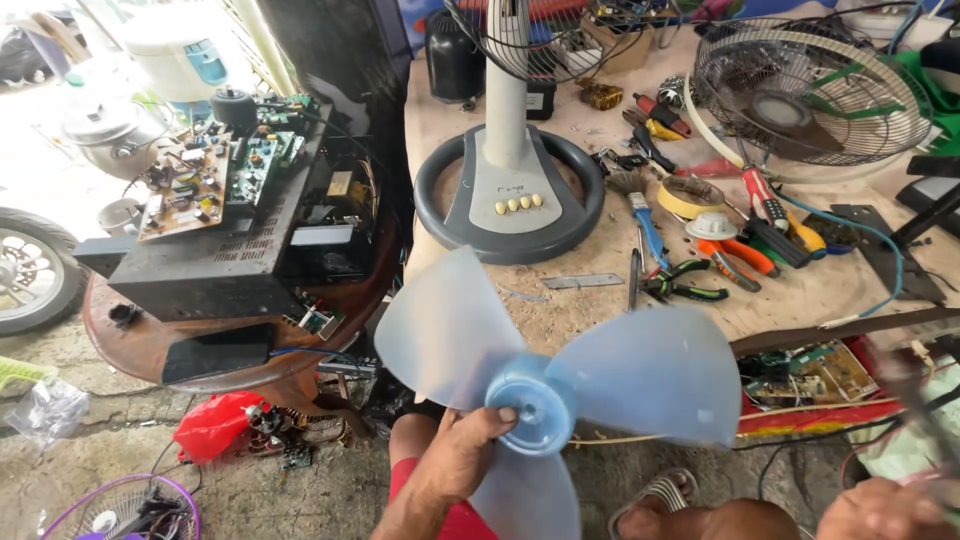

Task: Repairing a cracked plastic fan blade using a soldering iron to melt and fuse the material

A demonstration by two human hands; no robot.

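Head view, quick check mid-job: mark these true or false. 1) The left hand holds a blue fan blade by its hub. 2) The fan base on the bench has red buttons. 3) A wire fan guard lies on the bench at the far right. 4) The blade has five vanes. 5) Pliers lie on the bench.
1) True: the left hand grips the translucent blue fan blade at its hub.
2) False: the grey fan base has pale yellow buttons.
3) True: the wire fan guard lies there.
4) False: it has three vanes.
5) True: orange-handled pliers lie on the bench.
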